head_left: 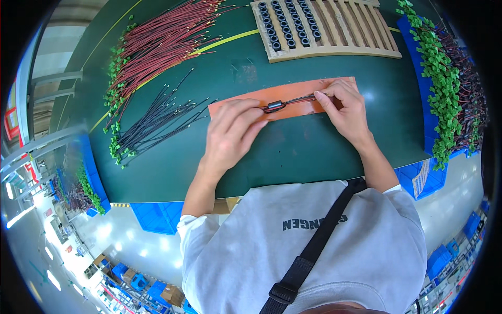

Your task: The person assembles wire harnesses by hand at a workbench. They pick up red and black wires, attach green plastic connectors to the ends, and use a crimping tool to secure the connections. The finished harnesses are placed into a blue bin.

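Over a long orange board (299,87) on the green table, both my hands work on a black cylindrical ring core (274,106) with dark wires through it. My left hand (226,128) is closed at the core's left end, its fingertips gripping the wire there; the fingers partly hide what they hold. From the core's right side, thin wires (298,99) run to my right hand (346,107), where thumb and forefinger pinch them. The wires lie close above the board, and a loop bulges below the core.
Red wires (167,39) with green connectors lie at the far left, black wires (157,120) nearer. A slatted tray (334,52) at the back holds several black ring cores (285,29). On the right, a blue bin (428,107) carries wires with green connectors (442,83).
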`<state>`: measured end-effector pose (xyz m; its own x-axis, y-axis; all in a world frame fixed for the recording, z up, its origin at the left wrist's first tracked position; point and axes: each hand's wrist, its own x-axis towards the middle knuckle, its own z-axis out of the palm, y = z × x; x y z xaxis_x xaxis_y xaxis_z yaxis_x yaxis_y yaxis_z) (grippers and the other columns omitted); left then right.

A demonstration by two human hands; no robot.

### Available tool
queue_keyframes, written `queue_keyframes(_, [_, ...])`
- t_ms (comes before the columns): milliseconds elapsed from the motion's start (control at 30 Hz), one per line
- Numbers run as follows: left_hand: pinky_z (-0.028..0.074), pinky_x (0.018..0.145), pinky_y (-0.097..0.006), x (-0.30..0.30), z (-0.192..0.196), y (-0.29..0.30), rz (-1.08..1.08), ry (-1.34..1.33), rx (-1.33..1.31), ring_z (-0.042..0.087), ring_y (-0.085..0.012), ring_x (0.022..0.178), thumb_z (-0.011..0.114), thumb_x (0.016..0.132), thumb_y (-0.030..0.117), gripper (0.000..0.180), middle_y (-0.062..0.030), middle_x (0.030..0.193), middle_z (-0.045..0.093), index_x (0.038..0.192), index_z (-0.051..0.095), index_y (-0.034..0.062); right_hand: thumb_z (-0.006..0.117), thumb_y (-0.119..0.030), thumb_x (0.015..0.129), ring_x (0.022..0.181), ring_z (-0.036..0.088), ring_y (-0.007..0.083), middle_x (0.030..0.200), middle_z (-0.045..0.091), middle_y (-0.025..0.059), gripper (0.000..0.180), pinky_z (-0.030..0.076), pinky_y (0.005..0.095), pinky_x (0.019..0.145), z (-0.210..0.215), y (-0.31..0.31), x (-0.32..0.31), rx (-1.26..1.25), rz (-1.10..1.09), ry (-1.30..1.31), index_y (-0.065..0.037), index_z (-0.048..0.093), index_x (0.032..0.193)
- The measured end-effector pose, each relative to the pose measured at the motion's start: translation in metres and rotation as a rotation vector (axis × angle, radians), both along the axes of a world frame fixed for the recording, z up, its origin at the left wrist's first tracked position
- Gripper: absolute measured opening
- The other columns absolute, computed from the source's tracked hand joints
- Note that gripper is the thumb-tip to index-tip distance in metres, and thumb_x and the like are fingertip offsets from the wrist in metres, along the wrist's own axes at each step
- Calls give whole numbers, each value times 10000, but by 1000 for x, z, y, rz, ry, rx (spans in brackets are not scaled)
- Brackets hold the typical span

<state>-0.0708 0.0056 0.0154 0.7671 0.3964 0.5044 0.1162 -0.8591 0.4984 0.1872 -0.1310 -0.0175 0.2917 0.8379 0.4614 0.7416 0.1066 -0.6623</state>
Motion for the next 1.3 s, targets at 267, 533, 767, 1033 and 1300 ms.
queue_keyframes(267, [587,808,-395,24,-15,-7,9,105,0,715,-304,963,816,795,5,192,-99,1074,726,959,716,15,791,-138,877,884,659,253,803,676,66,135,443,408,876,-12,-1,-2,-74,-57,-132,-68,687,828])
queue_keyframes(533, [578,774,-399,40,-25,-10,29,75,22,699,-300,931,781,774,-59,186,-114,976,736,932,705,3,779,-132,873,912,665,265,845,691,78,145,438,418,886,-12,-1,0,-82,-27,-172,-63,662,824])
queue_keyframes(767, [575,724,-415,61,-32,-11,9,52,-17,682,-293,888,743,779,-58,182,-98,955,724,931,691,28,779,-103,864,872,646,268,861,695,83,167,447,401,846,-15,-3,6,-25,-43,-166,-51,633,803])
queue_keyframes(1033, [572,730,-386,78,-28,-12,59,24,-222,702,-262,827,799,793,-53,218,-116,921,746,996,736,-3,767,-98,877,803,597,260,867,695,72,176,436,391,784,-13,-8,13,-84,-76,-133,-49,620,794])
queue_keyframes(1300, [567,725,-356,88,-32,-17,0,19,-226,700,-261,827,813,791,-33,207,-117,896,740,984,748,-1,758,-111,892,767,579,251,786,631,50,171,427,382,768,-10,-11,18,-127,-110,-137,-57,622,803])
